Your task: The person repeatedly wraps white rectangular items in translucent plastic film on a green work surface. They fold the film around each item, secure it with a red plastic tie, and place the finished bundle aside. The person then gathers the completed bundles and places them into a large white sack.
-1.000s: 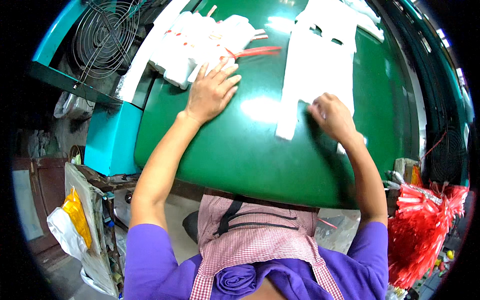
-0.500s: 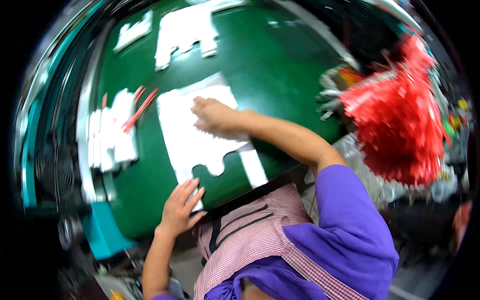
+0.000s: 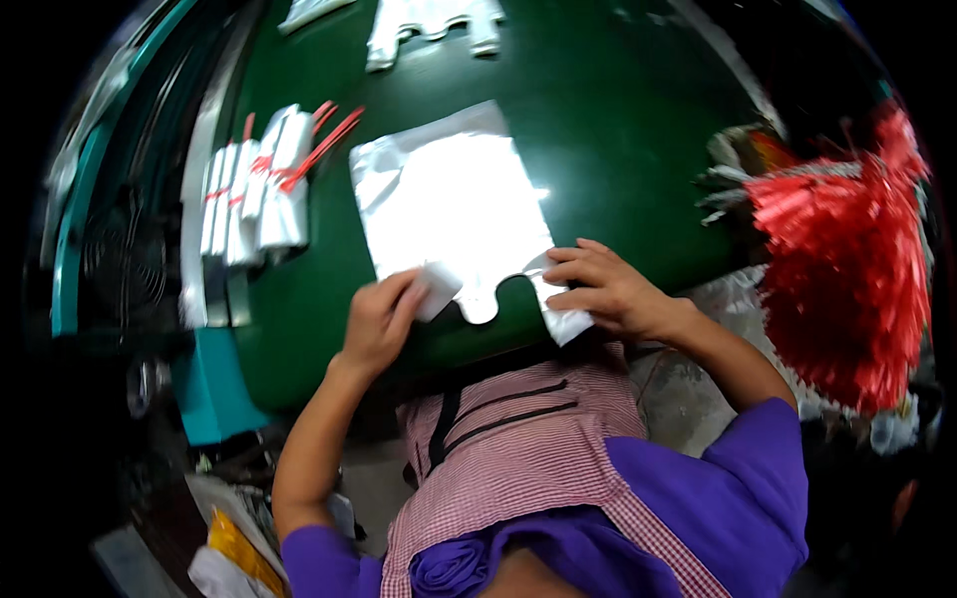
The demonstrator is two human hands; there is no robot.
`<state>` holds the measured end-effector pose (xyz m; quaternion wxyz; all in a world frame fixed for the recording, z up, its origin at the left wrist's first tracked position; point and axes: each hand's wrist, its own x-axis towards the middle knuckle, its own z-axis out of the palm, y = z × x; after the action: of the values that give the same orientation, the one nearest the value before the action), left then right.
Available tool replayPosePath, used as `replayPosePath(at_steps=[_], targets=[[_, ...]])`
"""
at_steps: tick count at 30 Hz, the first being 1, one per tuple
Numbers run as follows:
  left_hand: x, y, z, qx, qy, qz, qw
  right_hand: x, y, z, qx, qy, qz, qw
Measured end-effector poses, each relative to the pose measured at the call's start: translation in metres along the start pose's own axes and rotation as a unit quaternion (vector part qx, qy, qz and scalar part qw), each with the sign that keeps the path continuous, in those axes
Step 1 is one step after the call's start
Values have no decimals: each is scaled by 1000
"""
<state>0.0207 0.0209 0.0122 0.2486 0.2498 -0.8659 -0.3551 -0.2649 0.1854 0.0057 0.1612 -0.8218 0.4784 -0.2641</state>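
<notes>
A flat stack of white plastic T-shirt bags [image 3: 449, 204] lies on the green tabletop [image 3: 618, 149], its handle ends toward me. My left hand [image 3: 377, 321] is closed in a pinch on the left handle, which is folded up off the table and partly blurred. Over the right handle [image 3: 566, 324] rests my right hand [image 3: 608, 291], fingers apart and touching the plastic. Between the handles, a rounded tab [image 3: 478, 304] points toward me.
Rolled white bag bundles [image 3: 284, 214] with red ties lie at the left, loose red strips [image 3: 334, 140] beside them. Another white bag stack [image 3: 434, 25] is farther back. A big bunch of red plastic strips [image 3: 837, 289] hangs at the right. A teal machine part [image 3: 209, 384] sits at the table's left corner.
My right hand has come from the middle of the bag stack down to its right handle. My left hand has lifted and folded up the left handle. The view has shifted.
</notes>
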Motion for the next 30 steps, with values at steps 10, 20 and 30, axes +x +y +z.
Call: replayPosePath(at_steps=[10,20,30], targets=[[13,-8,22,275,82,231,930,104,0,36,-30,-40,159,986],[34,-2,16,95,-95,-7,991,102,15,14,-58,37,113,991],[25,2,20,309,-29,128,942,87,12,48,-122,51,47,990]])
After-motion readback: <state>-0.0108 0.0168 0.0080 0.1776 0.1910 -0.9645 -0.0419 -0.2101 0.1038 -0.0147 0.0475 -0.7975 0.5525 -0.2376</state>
